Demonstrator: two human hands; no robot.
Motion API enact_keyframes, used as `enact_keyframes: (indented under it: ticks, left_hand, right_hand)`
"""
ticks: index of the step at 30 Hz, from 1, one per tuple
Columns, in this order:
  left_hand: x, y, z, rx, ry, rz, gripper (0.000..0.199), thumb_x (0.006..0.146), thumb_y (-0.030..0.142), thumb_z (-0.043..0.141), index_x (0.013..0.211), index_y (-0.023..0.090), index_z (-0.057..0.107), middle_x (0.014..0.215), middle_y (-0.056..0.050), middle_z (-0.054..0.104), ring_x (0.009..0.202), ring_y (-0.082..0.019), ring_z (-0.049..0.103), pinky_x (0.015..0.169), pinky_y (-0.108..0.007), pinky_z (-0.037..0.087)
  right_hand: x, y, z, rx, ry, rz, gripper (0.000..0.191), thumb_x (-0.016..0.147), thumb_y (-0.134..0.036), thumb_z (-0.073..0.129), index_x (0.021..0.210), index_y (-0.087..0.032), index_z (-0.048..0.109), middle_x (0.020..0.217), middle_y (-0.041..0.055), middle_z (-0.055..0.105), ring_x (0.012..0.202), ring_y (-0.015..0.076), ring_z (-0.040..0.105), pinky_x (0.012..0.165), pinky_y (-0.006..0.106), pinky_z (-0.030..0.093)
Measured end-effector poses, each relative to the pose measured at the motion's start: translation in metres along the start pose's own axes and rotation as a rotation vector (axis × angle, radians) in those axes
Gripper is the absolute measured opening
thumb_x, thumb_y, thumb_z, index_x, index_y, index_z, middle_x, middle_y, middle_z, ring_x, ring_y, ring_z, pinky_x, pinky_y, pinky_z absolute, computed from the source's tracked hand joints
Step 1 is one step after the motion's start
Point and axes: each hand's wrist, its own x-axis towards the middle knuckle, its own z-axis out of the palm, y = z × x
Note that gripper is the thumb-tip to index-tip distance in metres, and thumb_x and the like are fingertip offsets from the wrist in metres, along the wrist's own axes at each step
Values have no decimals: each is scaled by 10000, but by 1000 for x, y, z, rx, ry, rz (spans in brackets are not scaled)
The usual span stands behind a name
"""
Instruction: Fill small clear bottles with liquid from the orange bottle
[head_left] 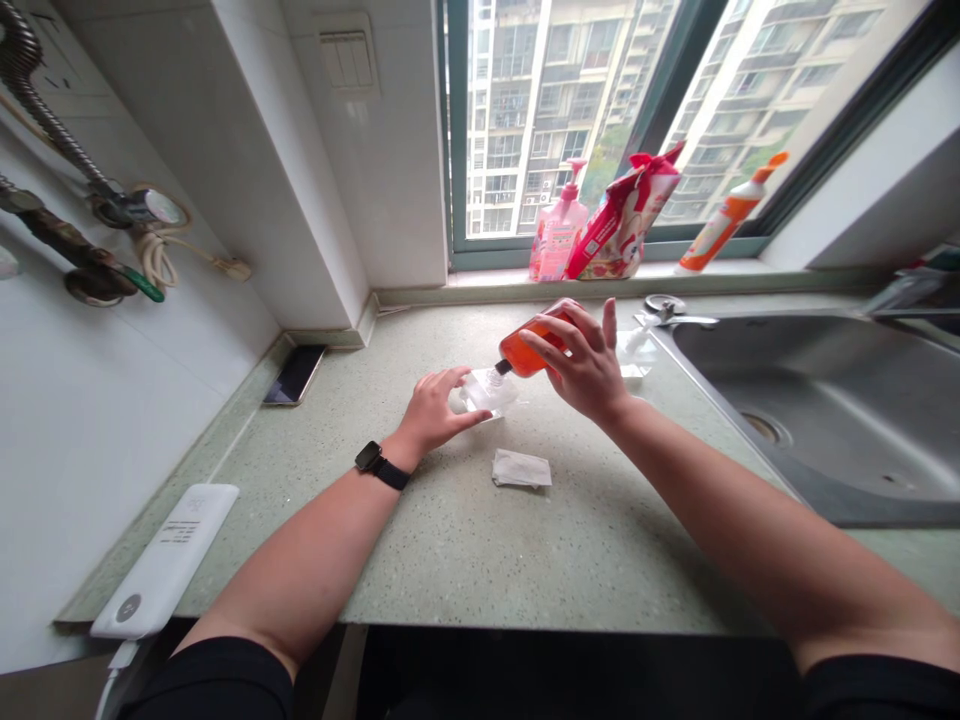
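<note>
My right hand (583, 362) is wrapped round an orange-red bottle (525, 350), tilted with its dark neck pointing down and to the left. The neck is right at the top of a clear container (491, 392) on the speckled counter (450, 550). Thumb and fingers of my left hand (439, 408) grip that container from its left side. Whether liquid is flowing is too small to tell. A folded white tissue or packet (522, 469) lies on the counter in front of the container.
A steel sink (840, 400) is at the right. Beside it sits a clear object (636, 350). A phone (295, 375) and a white power bank (169, 560) lie at the left. The sill holds a pink pump bottle (556, 240), a red bag (622, 225) and an orange-white bottle (724, 225).
</note>
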Motion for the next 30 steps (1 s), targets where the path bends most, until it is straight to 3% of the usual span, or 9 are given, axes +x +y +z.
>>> enact_keyframes:
  ticks: [13, 19, 26, 30]
  left_hand:
    - [-1, 0, -1, -1, 16, 10, 730, 821, 626, 884, 1397, 250, 638, 1181, -90, 776, 1154, -328, 738, 1074, -527, 550]
    - [-1, 0, -1, -2, 19, 14, 742, 818, 623, 891, 1401, 241, 637, 1181, -93, 773, 1164, -333, 734, 1081, -535, 546]
    - [-1, 0, -1, -14, 14, 6, 738, 817, 624, 891, 1396, 246, 635, 1188, -90, 771, 1161, -332, 733, 1094, -541, 539]
    - [-1, 1, -2, -49, 5, 4, 701, 836, 622, 873, 1375, 241, 639, 1288, -107, 736, 1183, -326, 721, 1062, -524, 562]
  right_hand:
    - [2, 5, -3, 30, -68, -22, 853, 924, -78, 686, 1602, -534, 439, 1499, 1, 651, 1514, 357, 499, 1333, 811, 91]
    - [6, 7, -5, 36, -57, -47, 858, 942, -81, 669, 1601, -569, 419, 1475, -19, 645, 1502, 343, 505, 1349, 784, 123]
    - [9, 8, -7, 21, -52, -76, 770, 949, -90, 658, 1557, -531, 484, 1461, -10, 644, 1497, 327, 499, 1349, 765, 162]
    - [10, 9, -7, 19, -57, -92, 747, 931, -62, 661, 1529, -490, 532, 1464, 7, 654, 1510, 329, 490, 1345, 770, 158]
